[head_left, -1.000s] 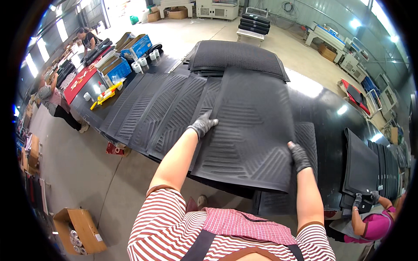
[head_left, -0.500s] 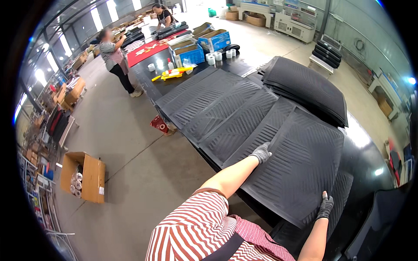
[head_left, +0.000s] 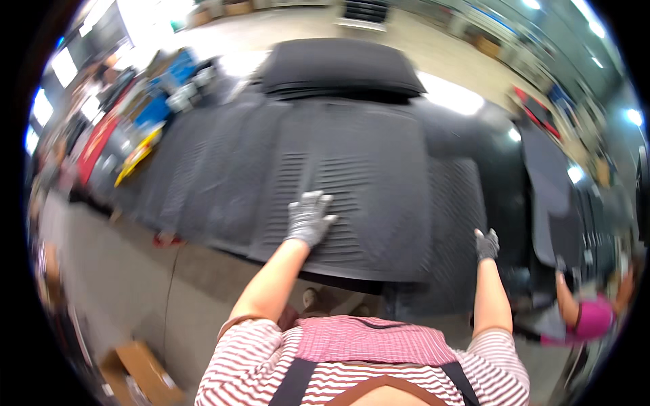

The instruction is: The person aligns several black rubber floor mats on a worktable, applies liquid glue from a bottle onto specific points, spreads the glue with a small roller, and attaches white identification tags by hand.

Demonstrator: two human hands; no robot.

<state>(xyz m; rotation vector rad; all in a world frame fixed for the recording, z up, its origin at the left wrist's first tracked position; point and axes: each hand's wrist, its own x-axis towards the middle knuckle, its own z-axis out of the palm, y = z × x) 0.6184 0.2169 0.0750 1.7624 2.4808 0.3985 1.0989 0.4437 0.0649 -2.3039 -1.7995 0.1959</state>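
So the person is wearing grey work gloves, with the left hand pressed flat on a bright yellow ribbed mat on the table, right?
Not quite. The head view shows the ribbed mat under the left hand is black, not bright yellow. The rest holds: both hands wear grey work gloves, and the left hand lies flat on the mat on the table. The right hand is at the mat's right side.

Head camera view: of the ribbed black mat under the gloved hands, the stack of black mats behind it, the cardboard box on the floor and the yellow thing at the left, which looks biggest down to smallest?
1. Ribbed black mat
2. Stack of black mats, though farther away, so unsure
3. Cardboard box, partly cut off
4. Yellow thing, blurred
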